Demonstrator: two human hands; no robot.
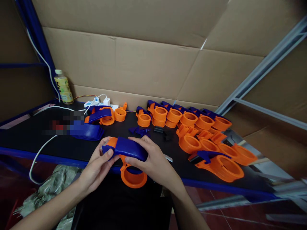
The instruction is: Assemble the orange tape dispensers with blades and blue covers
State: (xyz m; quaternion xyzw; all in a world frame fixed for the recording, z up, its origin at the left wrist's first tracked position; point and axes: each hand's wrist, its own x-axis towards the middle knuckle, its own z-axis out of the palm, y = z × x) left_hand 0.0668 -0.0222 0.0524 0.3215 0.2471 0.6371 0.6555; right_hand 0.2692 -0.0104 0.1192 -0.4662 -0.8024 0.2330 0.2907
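Observation:
An orange and blue tape dispenser is held between my two hands above the table's front edge, its orange ring hanging down. The fingers and thumb of my left hand grip its orange front end. My right hand wraps around the blue cover from the other side. Just beyond lie small blue parts and a black piece. To the right are orange dispenser bodies and another tape dispenser. A stack of blue covers lies on the left.
Several more dispensers stand in a row at the back right. A drink bottle and a power strip with white cables are at the back left. Cardboard walls the rear; a metal frame slants on the right.

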